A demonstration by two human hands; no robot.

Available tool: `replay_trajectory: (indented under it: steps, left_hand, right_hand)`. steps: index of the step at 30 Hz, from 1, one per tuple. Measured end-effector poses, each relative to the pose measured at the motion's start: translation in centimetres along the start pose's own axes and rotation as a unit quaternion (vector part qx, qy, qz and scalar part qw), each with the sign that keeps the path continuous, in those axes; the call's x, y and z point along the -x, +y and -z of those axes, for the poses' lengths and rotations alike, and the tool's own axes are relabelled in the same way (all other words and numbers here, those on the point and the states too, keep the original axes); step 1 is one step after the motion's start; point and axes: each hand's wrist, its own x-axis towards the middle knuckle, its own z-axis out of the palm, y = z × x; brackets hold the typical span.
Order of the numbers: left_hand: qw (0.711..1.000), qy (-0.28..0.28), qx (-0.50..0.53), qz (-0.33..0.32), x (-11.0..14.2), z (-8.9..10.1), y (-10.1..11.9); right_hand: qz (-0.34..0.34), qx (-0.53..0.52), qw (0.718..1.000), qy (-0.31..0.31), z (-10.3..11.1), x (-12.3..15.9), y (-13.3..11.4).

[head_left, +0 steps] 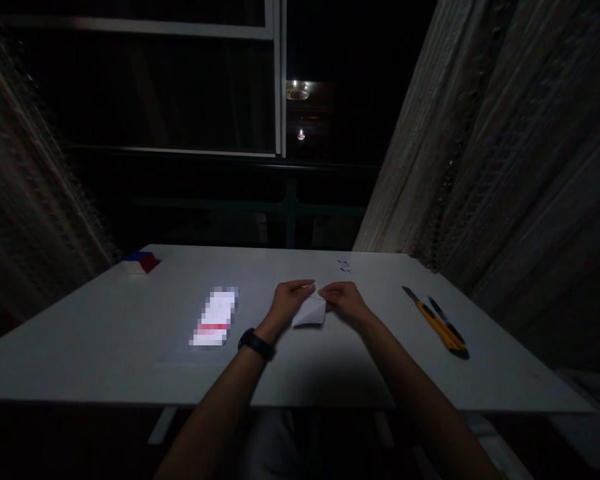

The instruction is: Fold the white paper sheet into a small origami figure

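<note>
A small piece of folded white paper [310, 312] is held between my two hands, low over the middle of the table. My left hand [289, 299] pinches its upper left edge with thumb and fingers. On the opposite side, my right hand [346, 299] grips the upper right corner with its fingers closed. The fingertips of both hands come close together at the paper's top. A dark band [257, 345] circles my left wrist. Part of the paper's upper edge is hidden behind the fingers.
A lit, blurred-out phone screen [215, 319] lies to the left. Farther left sits a blue, red and white cube [140, 263]. At right lie a yellow utility knife [437, 325] and a black pen [446, 320]. Small dark marks [345, 267] show near the far edge of the white table [105, 360].
</note>
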Motion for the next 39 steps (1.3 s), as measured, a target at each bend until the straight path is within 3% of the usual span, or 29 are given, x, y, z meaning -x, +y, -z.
replay_trajectory:
  steps: [4, 10, 14, 18, 24, 28, 33, 39]
  left_hand:
    - [1.0, -0.014, 0.007, 0.002, -0.04, 0.17, -0.17]
    - [1.0, 0.012, -0.014, -0.025, -0.12, 0.08, -0.21]
    - [0.999, 0.014, -0.01, -0.029, -0.1, -0.02, -0.17]
    - [1.0, 0.02, -0.008, -0.012, -0.15, -0.1, -0.14]
    - [0.999, 0.031, -0.022, 0.034, 0.05, -0.12, 0.25]
    - [0.997, 0.042, -0.009, 0.07, 0.35, -0.12, 0.63]
    - [0.996, 0.064, 0.001, 0.061, 0.31, -0.2, 0.58]
    - [0.998, 0.022, -0.031, 0.042, 0.07, -0.14, 0.07]
  right_hand:
    - [0.01, 0.004, 0.999, 0.046, -0.12, -0.15, -0.18]
    - [0.025, -0.019, 0.999, 0.014, 0.02, 0.13, -0.12]
    - [0.028, -0.007, 0.999, 0.024, 0.11, -0.01, 0.13]
    - [0.038, 0.014, 0.999, 0.033, 0.09, -0.13, 0.32]
    - [0.074, 0.036, 0.997, -0.011, 0.06, 0.31, -0.13]
    - [0.069, 0.044, 0.996, -0.025, 0.02, 0.44, -0.29]
    - [0.03, 0.053, 0.998, -0.018, 0.03, 0.26, 0.3]
    - [0.011, 0.046, 0.999, -0.023, 0.03, 0.23, 0.47]
